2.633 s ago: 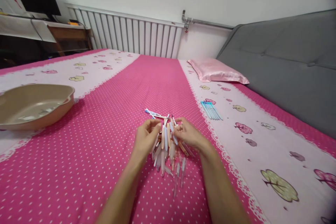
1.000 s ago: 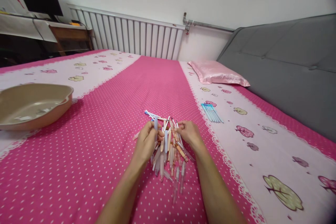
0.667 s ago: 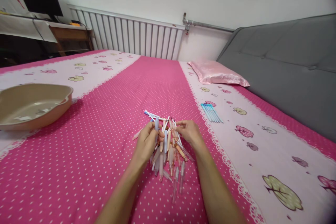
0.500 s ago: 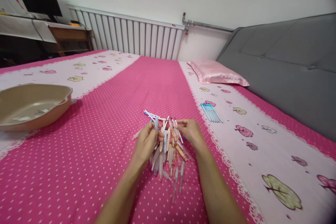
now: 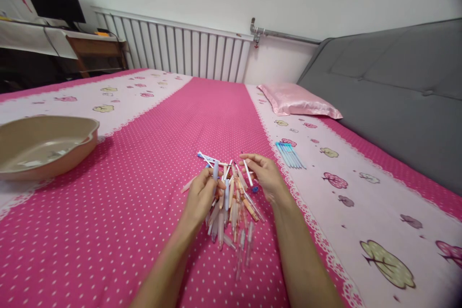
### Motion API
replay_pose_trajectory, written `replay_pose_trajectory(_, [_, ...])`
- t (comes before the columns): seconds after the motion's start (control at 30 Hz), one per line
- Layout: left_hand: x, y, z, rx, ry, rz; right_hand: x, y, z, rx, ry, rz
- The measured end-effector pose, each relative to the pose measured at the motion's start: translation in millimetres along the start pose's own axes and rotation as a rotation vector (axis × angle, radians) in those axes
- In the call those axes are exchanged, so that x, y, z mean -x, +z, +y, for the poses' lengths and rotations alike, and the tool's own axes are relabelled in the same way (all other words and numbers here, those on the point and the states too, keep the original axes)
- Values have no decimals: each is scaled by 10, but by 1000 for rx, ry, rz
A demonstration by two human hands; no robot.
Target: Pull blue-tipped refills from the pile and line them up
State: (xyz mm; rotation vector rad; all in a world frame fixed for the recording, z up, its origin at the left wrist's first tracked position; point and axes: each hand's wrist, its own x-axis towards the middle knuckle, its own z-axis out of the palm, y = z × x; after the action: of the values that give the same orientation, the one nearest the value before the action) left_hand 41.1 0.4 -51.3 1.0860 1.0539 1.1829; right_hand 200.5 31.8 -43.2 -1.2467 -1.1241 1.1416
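Pastel plastic pens (image 5: 231, 207) lie heaped on pink dotted bedsheet (image 5: 126, 192); my left hand (image 5: 202, 195) pinches a pale blue pen (image 5: 215, 172), right hand (image 5: 265, 175) a thin white refill (image 5: 247, 172).

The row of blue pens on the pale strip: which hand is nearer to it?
Right. The right hand is just short of the row of blue pens, beside the strip's lace edge. The left hand is farther off, beyond the pen pile.

Home bedroom, bed w/ pink sheet (image 5: 144, 163), pillow (image 5: 298, 98), gray headboard (image 5: 397, 86), radiator (image 5: 180, 53)
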Motion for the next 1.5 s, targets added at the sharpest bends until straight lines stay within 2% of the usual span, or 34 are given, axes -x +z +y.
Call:
replay_pose_trajectory(0.17, [-8,-14,-33,-25,24,-15,92,23,-125,-120,-54,-97])
replay_pose_trajectory(0.27, [-7,-25,-38,-88,47,-15,150,39,-184,-112,-113,-78])
replay_pose_trajectory(0.47, [-13,-49,-85,-304,208,-44,248,60,-298,8,-296,-28])
replay_pose_trajectory(0.73, [7,-43,-63,-519,270,-45,271,113,-304,27,-460,-2])
replay_pose_trajectory(0.87, [0,-35,-81,-581,290,-72,283,156,-291,69,-526,54])
replay_pose_trajectory(1.07, [11,-42,-97,-576,297,-86,310,188,-297,126,-580,54])
replay_pose_trajectory(1.5, [15,-41,-93,-579,304,-107,306,202,-280,132,-567,37])
